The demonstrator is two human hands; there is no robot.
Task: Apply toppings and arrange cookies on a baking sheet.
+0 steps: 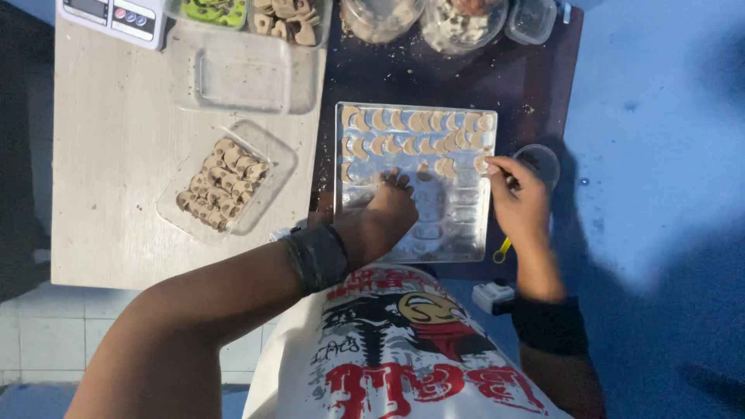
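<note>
Cookies (419, 132), little crescent ones, fill the top rows of a metal tray (458, 225) sitting on a dark table (535, 77); the bottom half of the tray is bare. The right hand (518, 198) is at the tray's 3 o'clock edge, fingertips pinched narrow right at the last cookie of the third row. Looks like it's gripping something thin, maybe a small tool, but it's too blurry to call. The left hand (392, 206) rests on the tray around 9 o'clock from centre, fingers curled, tips touching the bare metal just below the third row. Can't tell if it's holding anything.

Key relation: the third row runs left to right, long axis 9 to 3, and the open gap in it lies between the two hands, at 9 o'clock from the right fingertips. The right hand is nearer to the row's end cookie; the left is nearer to the gap.

A small clear cup (543, 159) sits just off the tray at 3 o'clock, touching distance from the right hand. Over on the pale board (116, 155) at 9 o'clock there's a plastic tub (272, 167) of more cookies, well apart from both hands. A yellow handle (502, 251) pokes out below the tray.
</note>
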